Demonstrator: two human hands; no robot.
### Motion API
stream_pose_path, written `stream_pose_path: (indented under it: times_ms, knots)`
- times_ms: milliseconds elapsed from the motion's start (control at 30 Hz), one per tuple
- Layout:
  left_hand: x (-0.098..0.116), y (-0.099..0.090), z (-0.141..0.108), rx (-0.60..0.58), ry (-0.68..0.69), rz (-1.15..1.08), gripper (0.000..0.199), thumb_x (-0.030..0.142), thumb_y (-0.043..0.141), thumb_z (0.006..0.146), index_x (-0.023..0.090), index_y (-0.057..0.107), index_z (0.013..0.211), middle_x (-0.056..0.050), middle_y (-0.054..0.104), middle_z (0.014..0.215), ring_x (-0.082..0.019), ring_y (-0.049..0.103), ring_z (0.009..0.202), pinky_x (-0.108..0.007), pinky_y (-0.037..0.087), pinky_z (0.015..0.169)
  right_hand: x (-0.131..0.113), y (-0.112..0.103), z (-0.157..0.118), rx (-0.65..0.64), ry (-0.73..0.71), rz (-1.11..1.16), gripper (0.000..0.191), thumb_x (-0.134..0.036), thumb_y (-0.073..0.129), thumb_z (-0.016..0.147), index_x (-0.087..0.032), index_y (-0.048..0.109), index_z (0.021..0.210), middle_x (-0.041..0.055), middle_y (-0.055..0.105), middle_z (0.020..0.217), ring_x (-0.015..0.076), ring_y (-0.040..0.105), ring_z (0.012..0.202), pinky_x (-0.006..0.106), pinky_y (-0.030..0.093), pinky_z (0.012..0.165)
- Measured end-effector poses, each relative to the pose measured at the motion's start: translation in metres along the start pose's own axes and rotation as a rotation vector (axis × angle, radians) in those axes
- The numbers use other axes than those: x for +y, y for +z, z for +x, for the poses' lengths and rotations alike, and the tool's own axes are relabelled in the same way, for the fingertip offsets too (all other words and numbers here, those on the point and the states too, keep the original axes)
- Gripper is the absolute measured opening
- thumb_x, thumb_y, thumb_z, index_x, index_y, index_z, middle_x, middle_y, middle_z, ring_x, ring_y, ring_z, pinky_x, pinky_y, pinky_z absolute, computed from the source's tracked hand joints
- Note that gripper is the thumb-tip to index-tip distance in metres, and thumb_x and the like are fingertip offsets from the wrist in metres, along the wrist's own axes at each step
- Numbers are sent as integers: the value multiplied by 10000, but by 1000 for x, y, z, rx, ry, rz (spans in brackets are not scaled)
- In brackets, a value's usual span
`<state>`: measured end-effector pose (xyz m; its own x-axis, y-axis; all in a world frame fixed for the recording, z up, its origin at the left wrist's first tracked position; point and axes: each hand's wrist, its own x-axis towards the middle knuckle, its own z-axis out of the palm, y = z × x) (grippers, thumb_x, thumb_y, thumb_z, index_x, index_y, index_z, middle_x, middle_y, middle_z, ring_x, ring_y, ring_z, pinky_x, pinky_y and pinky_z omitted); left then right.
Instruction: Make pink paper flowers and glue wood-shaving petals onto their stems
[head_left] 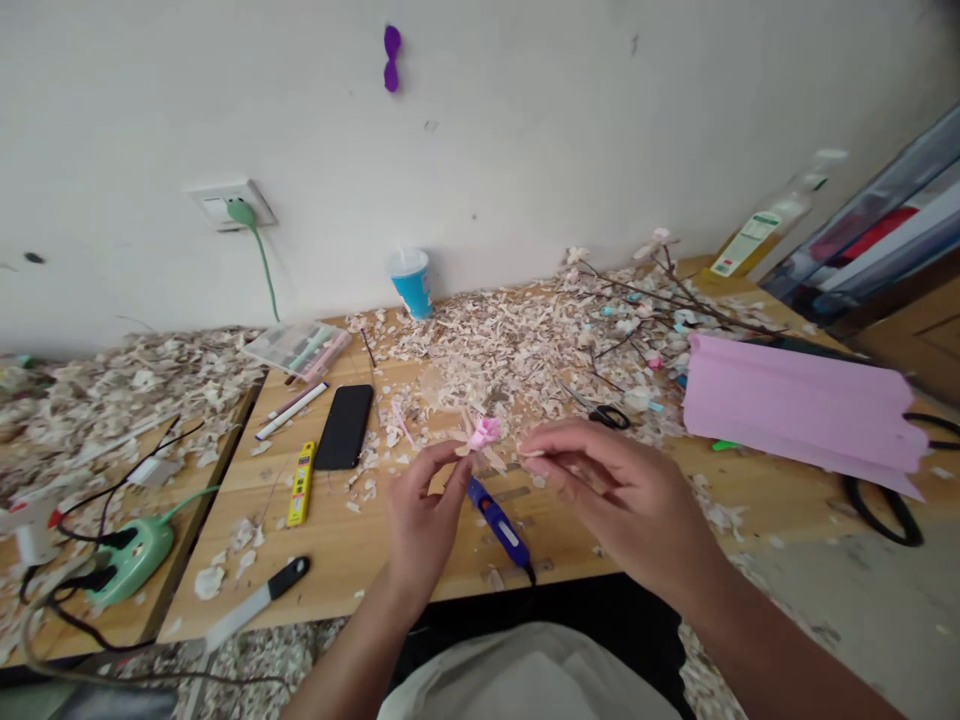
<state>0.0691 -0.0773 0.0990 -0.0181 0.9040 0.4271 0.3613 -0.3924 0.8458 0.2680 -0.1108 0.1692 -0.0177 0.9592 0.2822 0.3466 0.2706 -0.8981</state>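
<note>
My left hand (431,500) pinches a small pink flower (486,432) between thumb and fingertips, with the bloom up. Pale petal-like pieces surround its base. To the right, my right hand (615,480) has its thumb and forefinger closed on a small pale flake (531,454), apart from the flower. Between and below the hands lies a blue-purple tool (501,525) with a black cord; its tip is partly hidden by my left hand. Black-handled scissors (609,415) rest among the shavings beyond my right hand.
Pale flakes (495,345) cover the back of the table. A blue cup (412,285), black phone (344,427), yellow knife (301,484) and scraper (255,603) lie left. Flowering branches (675,295), a pink sheet (799,405) and a bottle (772,225) are right. A power strip (135,560) sits far left.
</note>
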Motion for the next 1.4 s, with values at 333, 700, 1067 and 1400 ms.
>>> stream_pose_path:
  times_ms: [333,700,1067,1400]
  knots:
    - [35,-5,2,-110,185,97,124,115,658,884,212,695,951,0,761,863,-121,728,783,-185,583,695,-24,5,-12,139,-322,-259,175,-95,626,901,-208,660,1029,13,730,939,107,687,865,209,568,791]
    - [39,-5,1,-117,251,138,131,113,659,895,211,665,982,5,745,873,-116,718,792,-201,584,743,-21,6,-12,126,-344,-350,107,-106,648,899,-194,681,951,24,672,882,123,628,869,249,522,783]
    - [35,-7,-1,-129,305,161,95,150,638,928,198,668,1004,-40,765,933,-154,732,901,-253,592,834,-19,6,-10,75,-243,-315,85,-159,625,920,-219,682,941,16,669,906,108,647,829,220,551,732]
    - [34,-7,0,-128,328,185,101,144,640,926,195,669,1009,-38,765,915,-160,731,913,-274,590,869,-17,8,-12,99,-273,-362,127,-112,614,922,-213,659,985,26,664,933,124,626,888,253,529,796]
